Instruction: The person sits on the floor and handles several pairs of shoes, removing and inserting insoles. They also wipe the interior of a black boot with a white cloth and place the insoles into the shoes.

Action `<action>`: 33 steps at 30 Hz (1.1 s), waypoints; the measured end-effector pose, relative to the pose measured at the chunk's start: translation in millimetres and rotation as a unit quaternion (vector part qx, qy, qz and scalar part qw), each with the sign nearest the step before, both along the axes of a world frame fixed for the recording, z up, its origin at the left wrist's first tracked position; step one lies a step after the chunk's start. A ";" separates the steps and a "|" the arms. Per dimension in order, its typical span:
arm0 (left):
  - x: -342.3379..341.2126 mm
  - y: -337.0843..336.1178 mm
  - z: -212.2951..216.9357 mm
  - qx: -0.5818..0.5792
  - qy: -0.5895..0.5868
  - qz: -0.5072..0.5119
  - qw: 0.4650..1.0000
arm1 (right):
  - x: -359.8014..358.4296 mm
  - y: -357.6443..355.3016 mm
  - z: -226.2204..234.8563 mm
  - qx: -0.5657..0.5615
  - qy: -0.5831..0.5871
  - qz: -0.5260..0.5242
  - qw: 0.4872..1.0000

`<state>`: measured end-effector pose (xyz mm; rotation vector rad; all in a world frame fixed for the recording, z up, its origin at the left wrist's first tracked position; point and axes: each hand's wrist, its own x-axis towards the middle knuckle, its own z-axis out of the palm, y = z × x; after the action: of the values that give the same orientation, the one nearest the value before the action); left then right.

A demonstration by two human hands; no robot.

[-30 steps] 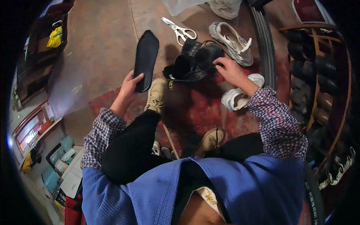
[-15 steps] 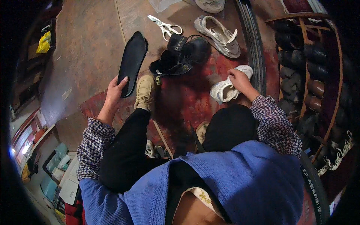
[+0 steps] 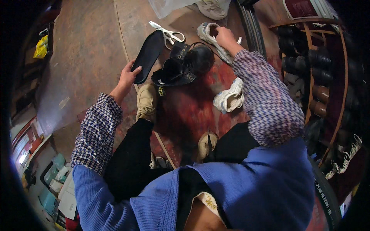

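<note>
A long black insole is pinched at its near end between the thumb and fingers of my left hand, held above the floor. Farther right, my right hand has its fingers closed at the opening of a worn greyish-white sneaker; my hand and sleeve cover part of that shoe. A white shoe lies by my right forearm, partly behind the sleeve. Between my hands a black lace-up boot rests on its side, and white-handled scissors lie open just beyond it.
Another pale shoe and a clear plastic bag lie at the far edge. Along the right stands a wooden rack of dark shoes. My feet wear tan shoes. A yellow bag is at far left.
My right hand has left the white shoe and reached forward to the greyish-white sneaker. My left hand has carried the insole slightly forward and right, close to the scissors and boot in view.
</note>
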<state>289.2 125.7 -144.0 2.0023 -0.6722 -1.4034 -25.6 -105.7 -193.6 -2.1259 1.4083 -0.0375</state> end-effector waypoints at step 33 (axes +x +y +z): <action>29.2 -15.9 -24.4 0.030 -0.248 -0.230 0.940 | 21.4 16.7 26.9 -0.103 0.049 -0.010 0.993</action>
<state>318.4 109.8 -168.5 2.3747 -1.4093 -1.1590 -4.2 -89.1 -166.6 -2.3088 1.5393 -0.0914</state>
